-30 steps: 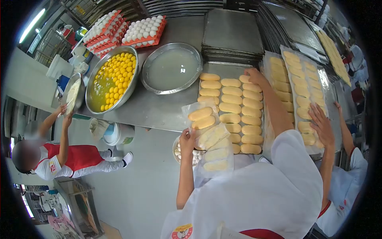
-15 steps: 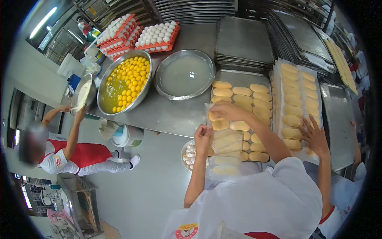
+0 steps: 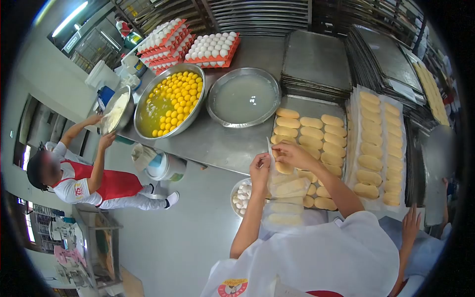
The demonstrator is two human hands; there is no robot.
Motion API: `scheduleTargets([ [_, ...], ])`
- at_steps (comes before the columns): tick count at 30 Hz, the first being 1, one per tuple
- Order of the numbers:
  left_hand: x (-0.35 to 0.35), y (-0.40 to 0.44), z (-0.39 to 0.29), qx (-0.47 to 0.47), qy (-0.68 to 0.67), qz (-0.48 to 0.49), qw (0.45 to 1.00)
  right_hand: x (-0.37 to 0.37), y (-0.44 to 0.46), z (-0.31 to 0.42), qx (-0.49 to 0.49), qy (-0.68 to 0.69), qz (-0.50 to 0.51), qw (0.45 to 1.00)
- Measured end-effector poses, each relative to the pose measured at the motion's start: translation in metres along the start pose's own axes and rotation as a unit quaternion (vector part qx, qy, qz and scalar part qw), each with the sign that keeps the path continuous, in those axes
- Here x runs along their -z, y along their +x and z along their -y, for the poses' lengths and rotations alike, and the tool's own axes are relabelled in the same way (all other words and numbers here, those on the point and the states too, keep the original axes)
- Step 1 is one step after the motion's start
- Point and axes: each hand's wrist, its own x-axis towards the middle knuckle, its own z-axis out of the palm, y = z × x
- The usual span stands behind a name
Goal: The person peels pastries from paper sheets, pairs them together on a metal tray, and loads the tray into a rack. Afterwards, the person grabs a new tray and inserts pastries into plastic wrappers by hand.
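Observation:
My left hand [image 3: 260,170] is closed on the edge of a sheet of white baking paper [image 3: 269,146], which stands up between my two hands. My right hand [image 3: 293,154] is closed beside it, its fingertips around a golden oval sponge cake at the paper, partly hidden by the fingers. Just below lies another oval sponge cake [image 3: 284,168]. Nearer my body, the paper folds over several cakes [image 3: 291,187] that show through it. Rows of oval cakes [image 3: 311,132] lie to the right on a metal tray [image 3: 316,105].
A bowl of yolks [image 3: 140,116], a basin of cloudy liquid [image 3: 247,99] and egg cartons [image 3: 213,48] stand on the steel table. Stacked trays [image 3: 316,59] are behind. Eggshells fill a bowl [image 3: 242,197] at lower left. A co-worker [image 3: 114,178] handles a mixing bowl [image 3: 118,111].
My right hand has drawn closer to my left, at the paper's edge. The co-worker's hand at right has withdrawn from the papered cakes. The whole view has shifted slightly.

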Motion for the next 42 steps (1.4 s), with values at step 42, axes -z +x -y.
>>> scheduleTargets([
  [42, -0.017, -0.031, -0.049, 0.068, -0.167, 0.042, 0.983, 0.026, -0.015, 0.036, 0.081, -0.046, -0.095, 0.991],
])
